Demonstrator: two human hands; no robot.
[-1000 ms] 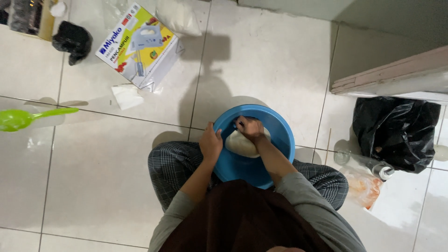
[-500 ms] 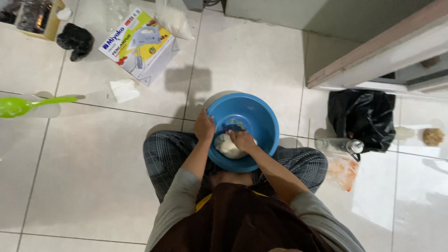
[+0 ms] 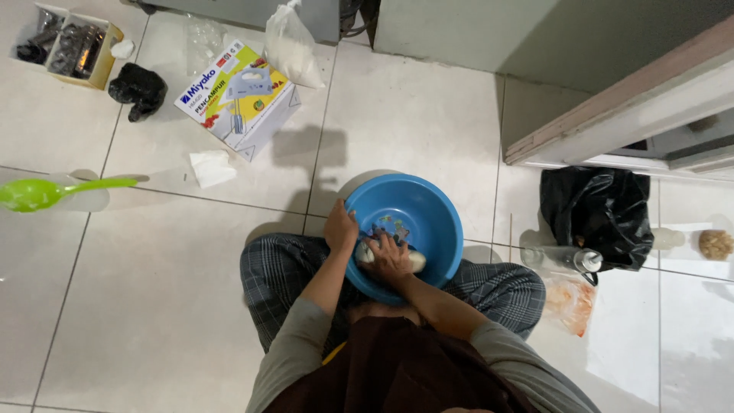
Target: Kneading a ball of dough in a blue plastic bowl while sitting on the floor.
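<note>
A round blue plastic basin [image 3: 428,214] rests on the white tiled floor between my crossed legs in checked trousers. Inside it lies a pale lump of dough [image 3: 414,262], mostly covered by my right hand [image 3: 388,258], which presses down on it with fingers curled. My left hand [image 3: 340,228] grips the basin's left rim. Small scraps of dough stick to the basin's bottom.
A hand-mixer box [image 3: 238,95] and a white filled plastic bag [image 3: 294,50] lie ahead. A green spoon [image 3: 53,191] is at the far left, a crumpled tissue [image 3: 212,167] near it. A black bag [image 3: 600,214], a clear bottle [image 3: 562,258] and a doorstep [image 3: 612,115] are on the right.
The view has shifted, so the basin sits lower and closer to my body. My right hand has pulled the dough from the basin's middle toward its near side. My left hand stays on the rim.
</note>
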